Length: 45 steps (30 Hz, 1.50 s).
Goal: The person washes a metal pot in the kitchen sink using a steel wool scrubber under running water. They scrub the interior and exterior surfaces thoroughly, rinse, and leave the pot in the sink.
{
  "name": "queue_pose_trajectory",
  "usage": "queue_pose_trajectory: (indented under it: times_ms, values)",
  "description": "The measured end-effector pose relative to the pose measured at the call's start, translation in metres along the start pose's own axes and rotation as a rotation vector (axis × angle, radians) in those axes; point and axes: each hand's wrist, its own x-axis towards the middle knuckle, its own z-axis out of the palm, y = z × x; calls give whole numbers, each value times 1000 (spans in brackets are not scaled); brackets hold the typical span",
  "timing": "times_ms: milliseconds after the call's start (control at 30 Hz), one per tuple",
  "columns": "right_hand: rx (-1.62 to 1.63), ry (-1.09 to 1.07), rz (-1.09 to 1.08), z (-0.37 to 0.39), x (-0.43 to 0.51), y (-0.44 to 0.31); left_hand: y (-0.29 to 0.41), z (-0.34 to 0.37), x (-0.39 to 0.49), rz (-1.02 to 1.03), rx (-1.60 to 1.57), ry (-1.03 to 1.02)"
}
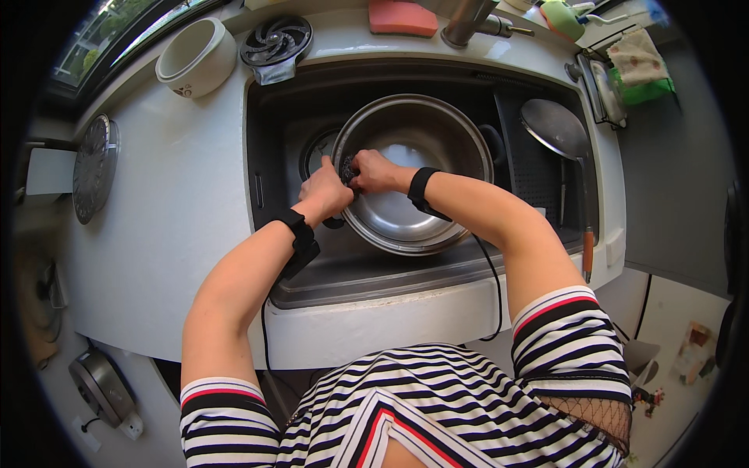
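A wide stainless steel pot (421,213) sits tilted in the dark sink (278,111), its inside facing up toward me. My left hand (327,190) grips the pot's left rim, close to one black side handle (333,223). The other black handle (493,144) sticks out on the right. Between the fingers of my right hand (374,171) is a steel wool scrubber (347,169), pressed against the inner wall near the left rim. My fingertips partly cover it. Both hands are close together there.
A round metal ladle (553,126) with an orange-brown handle end lies over the perforated tray (529,181) on the right. Behind the sink are a faucet (465,23), a pink sponge (402,17) and a round drain-like piece (276,41). A white pot (196,58) stands back left.
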Motion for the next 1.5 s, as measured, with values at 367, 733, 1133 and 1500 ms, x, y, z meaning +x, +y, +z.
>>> queue_pose_trajectory:
  times_ms: [367, 733, 1133, 1500]
  values:
    - [-171, 4, -198, -6, -4, 1, 1, 14, 0, -16, -37, 77]
    - [-165, 217, 45, -23, 9, 9, 5, 14, -9, -50, -17, 5]
    - [39, 471, 224, -16, 16, 10, -3, 22, -7, -65, -29, 38]
    - [118, 635, 220, -31, 18, -15, -3, 19, -10, -121, -79, 20]
